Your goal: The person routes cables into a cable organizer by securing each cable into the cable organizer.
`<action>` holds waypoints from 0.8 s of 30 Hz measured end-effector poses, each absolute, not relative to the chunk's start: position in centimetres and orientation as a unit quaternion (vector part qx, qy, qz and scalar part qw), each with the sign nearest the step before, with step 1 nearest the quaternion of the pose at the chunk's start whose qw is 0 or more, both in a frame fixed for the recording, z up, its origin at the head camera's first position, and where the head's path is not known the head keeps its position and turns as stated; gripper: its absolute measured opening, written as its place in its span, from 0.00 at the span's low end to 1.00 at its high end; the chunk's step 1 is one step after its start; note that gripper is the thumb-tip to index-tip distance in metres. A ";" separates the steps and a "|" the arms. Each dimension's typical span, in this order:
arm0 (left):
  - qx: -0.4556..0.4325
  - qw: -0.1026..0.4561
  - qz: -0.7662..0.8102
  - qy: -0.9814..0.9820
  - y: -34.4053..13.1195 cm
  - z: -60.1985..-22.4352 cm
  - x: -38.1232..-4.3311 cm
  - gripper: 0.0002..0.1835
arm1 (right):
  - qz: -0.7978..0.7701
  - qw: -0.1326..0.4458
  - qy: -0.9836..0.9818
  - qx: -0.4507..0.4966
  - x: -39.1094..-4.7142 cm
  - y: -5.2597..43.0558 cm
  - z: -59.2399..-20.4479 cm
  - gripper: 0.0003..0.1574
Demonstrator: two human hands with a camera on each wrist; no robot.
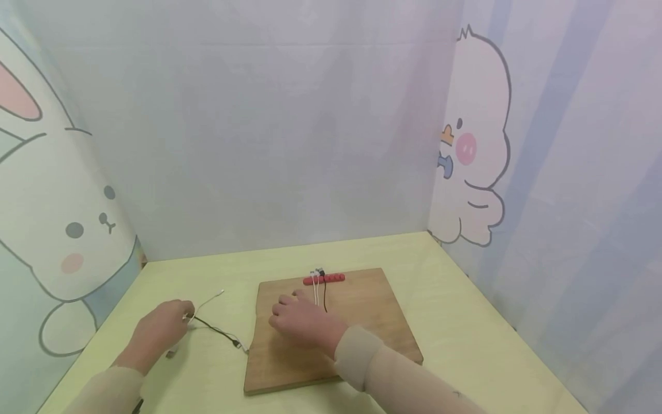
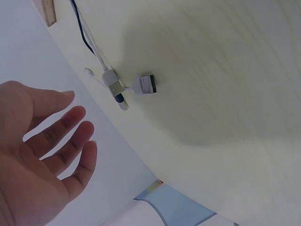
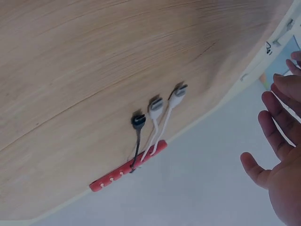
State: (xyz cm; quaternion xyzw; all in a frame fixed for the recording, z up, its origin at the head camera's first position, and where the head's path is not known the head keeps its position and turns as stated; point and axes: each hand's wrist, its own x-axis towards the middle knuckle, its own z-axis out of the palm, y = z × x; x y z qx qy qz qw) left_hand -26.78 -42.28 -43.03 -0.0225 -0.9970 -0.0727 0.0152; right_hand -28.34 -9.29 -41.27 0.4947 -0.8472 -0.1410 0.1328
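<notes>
The left hand (image 1: 164, 328) is above the counter (image 1: 207, 391), to the left of the wooden board (image 1: 362, 322). In the left wrist view its fingers are loosely bent and spread apart from each other, and they hold nothing. Near this hand lie the loose cables: a loose black cable (image 1: 212, 326), and a thin white cable (image 1: 207, 301) whose small end points away from the person. The left wrist view shows a white plug (image 2: 145, 84) with a dark end, and just beside it a pale connector (image 2: 111, 76). At the board's left edge there are 2 more cable ends (image 1: 241, 346); I cannot tell if they touch the wood.

The right hand (image 1: 302, 322) is over the left part of the board. The right wrist view shows its fingers spread and holding nothing; whether any fingertip touches the board, I cannot tell.

The red cable holder (image 1: 333, 278) lies along the far edge of the board. It carries 3 cables side by side toward its left end: 2 white cables (image 1: 315, 293) and, to their right, 1 clipped black cable (image 1: 325, 296).

Both arms wear beige sleeves (image 1: 357, 356). Around the counter hang pale curtains (image 1: 258, 144), with a rabbit (image 1: 52, 218) at left and a chick (image 1: 478, 115) at right.
</notes>
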 end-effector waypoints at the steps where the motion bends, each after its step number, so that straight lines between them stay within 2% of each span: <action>1: -0.025 0.015 -0.070 -0.997 -42.4 -43.3 -26.8 0.09 | -0.145 0.137 -0.845 0.496 -28.3 -9.6 -41.4 0.10; 14: -0.031 -0.016 -0.071 -0.997 -42.8 -45.5 -27.0 0.10 | -0.151 0.130 -0.840 0.505 -26.2 -13.7 -44.0 0.11; 19: -0.035 -0.010 -0.065 -0.997 -42.4 -45.8 -27.3 0.09 | -0.152 0.096 -0.851 0.493 -25.4 -14.8 -44.6 0.17; 24: -0.036 -0.009 -0.058 -0.998 -41.7 -46.0 -27.4 0.07 | -0.138 0.053 -0.867 0.476 -24.8 -16.0 -44.9 0.15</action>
